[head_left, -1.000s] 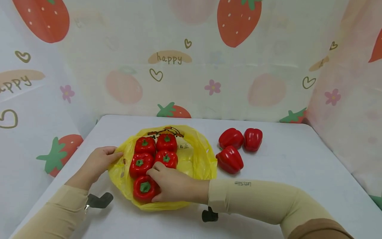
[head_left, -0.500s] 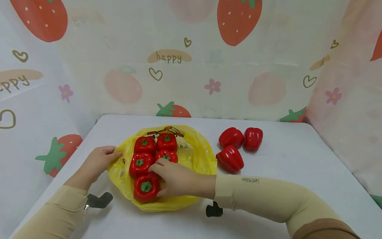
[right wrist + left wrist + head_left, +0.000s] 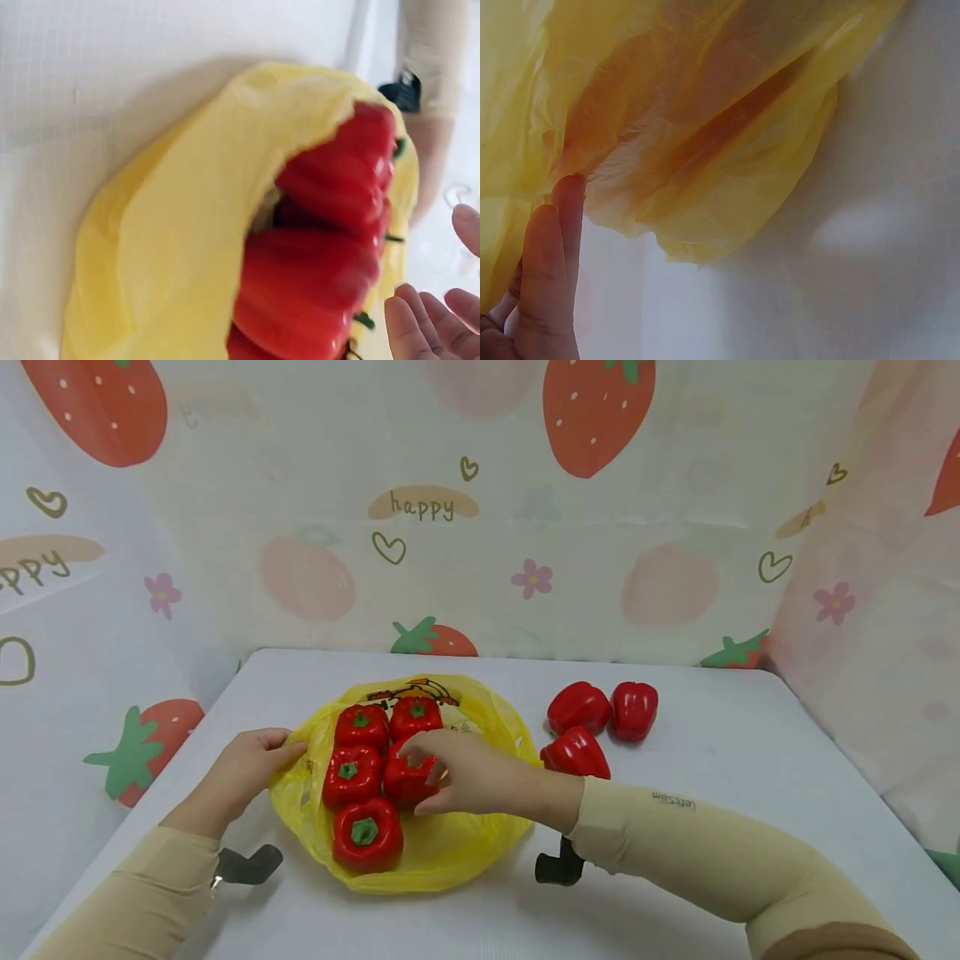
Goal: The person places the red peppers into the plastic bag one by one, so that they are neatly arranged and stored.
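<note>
A yellow plastic bag (image 3: 480, 852) lies with its mouth spread on the table, and several red bell peppers (image 3: 367, 835) stand in it, green stems up. My left hand (image 3: 242, 772) pinches the bag's left rim between thumb and fingers; the left wrist view shows the thin film at the fingertips (image 3: 544, 232). Over the bag, my right hand (image 3: 483, 777) hovers beside the right-middle bell pepper (image 3: 408, 783), covering its stem from the head camera. In the right wrist view the right hand's fingers (image 3: 409, 330) are spread apart with nothing between them.
Right of the bag lie three more bell peppers: one at the back (image 3: 579, 707), one beside it (image 3: 635, 712), and a nearer one (image 3: 576, 752) partly behind the right forearm. A strawberry-print cloth (image 3: 450, 577) walls the white table (image 3: 712, 760) at the back and sides.
My right hand has come off the front bell pepper, moving back and to the right with its fingers spreading. The left hand keeps its hold on the bag's rim.
</note>
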`<state>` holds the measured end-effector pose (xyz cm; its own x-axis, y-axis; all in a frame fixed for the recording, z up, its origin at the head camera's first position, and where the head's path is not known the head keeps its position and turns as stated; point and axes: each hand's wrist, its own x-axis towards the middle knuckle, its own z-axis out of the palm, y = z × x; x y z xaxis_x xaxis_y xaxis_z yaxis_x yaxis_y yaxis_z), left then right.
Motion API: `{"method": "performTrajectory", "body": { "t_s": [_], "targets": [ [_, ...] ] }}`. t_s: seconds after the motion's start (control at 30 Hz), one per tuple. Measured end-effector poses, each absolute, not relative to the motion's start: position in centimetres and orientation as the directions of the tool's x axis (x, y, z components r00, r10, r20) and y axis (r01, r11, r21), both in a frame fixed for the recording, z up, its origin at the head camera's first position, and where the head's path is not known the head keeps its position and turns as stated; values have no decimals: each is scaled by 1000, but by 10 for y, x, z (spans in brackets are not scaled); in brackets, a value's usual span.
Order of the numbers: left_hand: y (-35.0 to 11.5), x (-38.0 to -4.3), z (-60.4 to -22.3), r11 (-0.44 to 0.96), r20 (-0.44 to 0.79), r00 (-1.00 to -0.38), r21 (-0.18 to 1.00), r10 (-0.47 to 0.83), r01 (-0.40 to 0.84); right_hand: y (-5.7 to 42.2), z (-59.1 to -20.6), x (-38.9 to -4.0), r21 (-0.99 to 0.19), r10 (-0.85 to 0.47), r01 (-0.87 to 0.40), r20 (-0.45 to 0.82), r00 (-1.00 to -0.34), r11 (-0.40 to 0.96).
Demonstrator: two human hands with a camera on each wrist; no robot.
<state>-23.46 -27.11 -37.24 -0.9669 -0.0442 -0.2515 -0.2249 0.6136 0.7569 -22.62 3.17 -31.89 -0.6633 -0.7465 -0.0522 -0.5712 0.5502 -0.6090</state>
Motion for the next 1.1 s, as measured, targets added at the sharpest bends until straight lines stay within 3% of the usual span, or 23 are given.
{"method": "performTrajectory", "body": {
  "t_s": [0.63,1.1],
  "targets": [
    [-269,-233,-371,608,-243,-969,762,-48,-221,96,-294,-249,-657,-556,-465,82,-827,594],
    [-269,-233,-373,609,-244,-969,762,-44,-219,153,-300,-266,-580,-374,-337,60,-926,742]
  ]
}}
